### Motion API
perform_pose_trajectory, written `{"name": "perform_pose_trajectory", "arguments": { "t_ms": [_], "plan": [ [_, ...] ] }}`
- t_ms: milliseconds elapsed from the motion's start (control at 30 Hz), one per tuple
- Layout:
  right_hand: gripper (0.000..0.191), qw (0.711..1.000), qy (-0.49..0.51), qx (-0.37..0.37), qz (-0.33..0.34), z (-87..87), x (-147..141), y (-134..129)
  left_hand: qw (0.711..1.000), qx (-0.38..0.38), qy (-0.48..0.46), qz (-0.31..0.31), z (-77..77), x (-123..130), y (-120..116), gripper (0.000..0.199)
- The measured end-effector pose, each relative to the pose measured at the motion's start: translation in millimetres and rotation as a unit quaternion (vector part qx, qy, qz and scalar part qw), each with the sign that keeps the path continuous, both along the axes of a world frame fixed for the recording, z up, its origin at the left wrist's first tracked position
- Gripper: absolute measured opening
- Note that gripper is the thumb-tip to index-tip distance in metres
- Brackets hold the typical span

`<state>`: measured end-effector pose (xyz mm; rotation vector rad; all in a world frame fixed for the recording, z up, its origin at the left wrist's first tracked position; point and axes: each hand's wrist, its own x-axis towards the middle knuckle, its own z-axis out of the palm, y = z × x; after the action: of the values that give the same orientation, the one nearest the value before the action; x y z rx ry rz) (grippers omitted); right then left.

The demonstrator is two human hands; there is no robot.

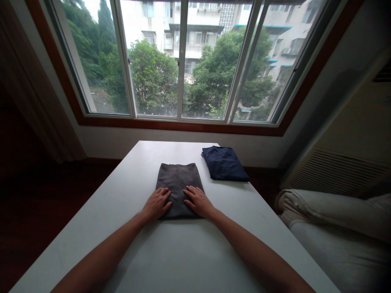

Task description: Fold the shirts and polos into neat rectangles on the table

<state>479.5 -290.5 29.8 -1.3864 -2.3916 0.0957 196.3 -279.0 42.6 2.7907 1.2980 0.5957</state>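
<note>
Showing forearms point(105, 253) cut off at bottom. Resting left hand point(156, 204) and right hand point(200, 202) flat, thumbs spread, on folded grey cloth point(178, 178), hiding parts of its sides.

The left hand point(156, 203) is lying palm down, fingers point(164, 191) slightly bent and thumb point(167, 206) pointing toward the right hand point(199, 201), which is mirroring it nearby. Behind the hands, the bare left forearm point(111, 246) and right forearm point(244, 246) are slanting outward.

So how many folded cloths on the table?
2: the dark gray cloth under the left hand and right hand, and the navy cloth farther right on the table. More could be hidden underneath.
</note>
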Motion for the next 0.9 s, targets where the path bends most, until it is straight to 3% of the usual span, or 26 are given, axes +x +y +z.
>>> {"name": "perform_pose_trajectory", "arguments": {
  "t_ms": [467,900],
  "plan": [
    [0.056,1.000,0.003,-0.005,0.000,1.0,-1,-1,0.990,0.016,-0.011,0.139,-0.2,-15,11,0.041],
    [0.056,1.000,0.004,-0.007,0.001,0.9,0,-1,0.985,0.005,0.004,0.173,0.6,-14,10,0.042]
  ]
}}
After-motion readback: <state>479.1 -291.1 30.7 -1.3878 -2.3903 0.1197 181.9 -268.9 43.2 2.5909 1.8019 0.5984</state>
